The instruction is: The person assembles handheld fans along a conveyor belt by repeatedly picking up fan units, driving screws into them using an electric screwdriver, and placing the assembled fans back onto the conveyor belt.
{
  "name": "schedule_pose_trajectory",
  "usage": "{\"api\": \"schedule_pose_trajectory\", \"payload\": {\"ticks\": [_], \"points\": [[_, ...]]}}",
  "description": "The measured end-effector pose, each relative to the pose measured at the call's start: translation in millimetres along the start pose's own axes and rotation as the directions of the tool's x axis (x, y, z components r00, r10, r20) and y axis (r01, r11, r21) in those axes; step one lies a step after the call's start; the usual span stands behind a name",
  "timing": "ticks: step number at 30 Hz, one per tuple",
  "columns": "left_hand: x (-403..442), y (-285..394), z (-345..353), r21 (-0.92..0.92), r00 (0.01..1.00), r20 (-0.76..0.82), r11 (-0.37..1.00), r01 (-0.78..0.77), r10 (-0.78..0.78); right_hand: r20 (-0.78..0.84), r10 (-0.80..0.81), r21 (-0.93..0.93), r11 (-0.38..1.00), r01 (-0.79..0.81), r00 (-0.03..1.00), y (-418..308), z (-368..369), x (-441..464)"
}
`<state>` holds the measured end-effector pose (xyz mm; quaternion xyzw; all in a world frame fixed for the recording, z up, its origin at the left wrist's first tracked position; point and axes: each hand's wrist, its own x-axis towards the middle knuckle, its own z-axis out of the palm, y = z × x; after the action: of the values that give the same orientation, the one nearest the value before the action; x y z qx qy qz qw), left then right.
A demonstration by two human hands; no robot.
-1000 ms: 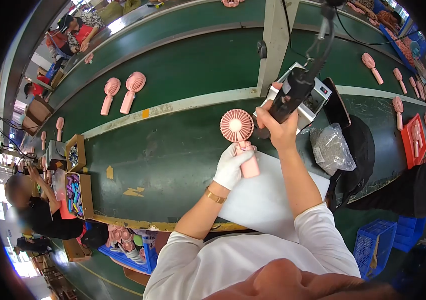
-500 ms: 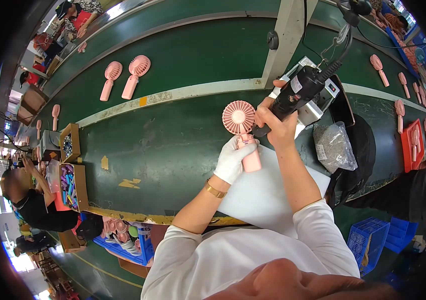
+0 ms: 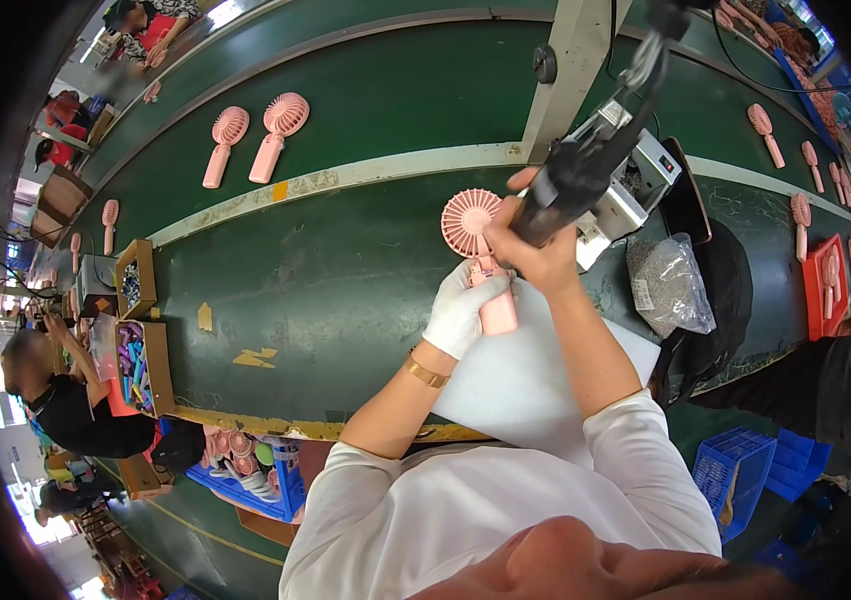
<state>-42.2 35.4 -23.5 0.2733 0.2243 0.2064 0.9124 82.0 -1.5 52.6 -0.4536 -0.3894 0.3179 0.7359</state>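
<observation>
My left hand [image 3: 461, 308], in a white glove, is closed around the handle of a pink handheld fan [image 3: 471, 223], its round grille toward the far side of the bench. My bare right hand [image 3: 538, 252] grips a black electric screwdriver [image 3: 574, 182], which hangs from a cable and is slightly blurred. The screwdriver slants down toward the fan's neck; its tip is hidden behind my right hand, so I cannot tell whether it touches. A white foam sheet [image 3: 556, 390] lies beneath my forearms.
A metal box-like device [image 3: 636, 195] and a clear plastic bag [image 3: 668, 288] of small parts stand at the right. Pink fans [image 3: 279, 135] lie on the far belt. Cartons [image 3: 158, 370] of parts sit at the left edge. A metal post [image 3: 574, 80] rises ahead. Co-workers are at both sides.
The screwdriver and my right hand have shifted left and swung to a steeper angle over the fan's neck. My left hand and the fan have moved slightly away from me.
</observation>
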Motion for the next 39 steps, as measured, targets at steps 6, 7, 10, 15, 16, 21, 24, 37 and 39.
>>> {"api": "schedule_pose_trajectory", "payload": {"ticks": [6,7,10,15,16,21,24,37,39], "points": [[8.3,-4.9,-8.9,-0.070,0.993,-0.101,0.996,-0.059,0.052,0.187,-0.199,-0.364,0.895,0.256,0.962,17.2,7.1,-4.9],[7.2,-4.2,-8.3,-0.080,0.993,-0.102,0.995,-0.060,0.052,0.181,-0.235,-0.363,0.886,0.287,0.955,16.4,9.3,-3.5],[2.2,-0.8,0.1,-0.040,0.995,-0.071,0.997,-0.066,0.063,0.125,-0.280,-0.413,0.858,0.307,0.952,8.9,7.8,-6.1],[0.9,-1.7,-0.8,0.094,0.999,-0.029,0.995,0.015,-0.013,-0.166,-0.370,-0.350,0.888,0.296,0.914,-7.2,-4.6,-3.0],[-2.6,1.3,8.7,0.097,0.999,-0.040,0.995,0.020,-0.016,-0.207,-0.424,-0.382,0.865,0.326,0.882,-7.3,-14.6,1.5],[-6.3,2.2,14.2,0.197,1.000,0.003,0.980,0.003,-0.004,-0.284,-0.383,-0.438,0.867,0.237,0.879,-6.8,-30.8,13.0],[-5.5,-0.3,12.2,0.247,1.000,0.006,0.969,0.004,-0.006,-0.244,-0.400,-0.478,0.842,0.249,0.883,-10.0,-28.0,13.2],[-1.8,-9.4,10.0,0.563,0.990,-0.071,0.824,-0.064,0.125,-0.125,-0.154,0.166,0.971,0.174,0.980,-14.6,4.9,5.8],[-2.6,-9.1,7.4,0.607,0.989,-0.087,0.793,-0.045,0.123,-0.115,-0.149,0.176,0.970,0.168,0.982,-10.6,8.6,2.9]]}}
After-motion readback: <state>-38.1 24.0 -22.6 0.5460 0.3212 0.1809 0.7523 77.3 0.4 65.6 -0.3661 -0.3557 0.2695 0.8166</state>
